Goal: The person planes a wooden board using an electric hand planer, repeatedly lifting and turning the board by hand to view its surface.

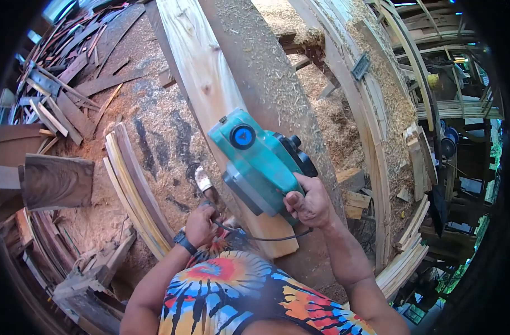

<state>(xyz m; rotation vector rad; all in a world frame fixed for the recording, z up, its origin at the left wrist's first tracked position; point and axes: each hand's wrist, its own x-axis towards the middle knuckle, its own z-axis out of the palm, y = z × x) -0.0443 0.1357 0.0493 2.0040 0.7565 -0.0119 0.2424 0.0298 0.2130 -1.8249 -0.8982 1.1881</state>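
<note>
A teal electric planer [266,162] rests on a long pale plank [196,61] with a knotty face. My right hand [312,204] is wrapped round the planer's rear handle. From the back of the tool a dark power cord [266,239] loops left to my left hand [201,224], whose fingers are closed on it. A watch [183,241] sits on my left wrist. Under the plank is a wide, shaving-strewn bench board [260,67]. The planer's sole and the wood beneath it are hidden.
Wood shavings cover the ground. Long beams [366,111] run along the right, with a small metal piece [360,66] on one. Cut strips [135,190] lean at the left, near a dark wood block [58,180]. Scrap wood [71,72] is heaped at the upper left.
</note>
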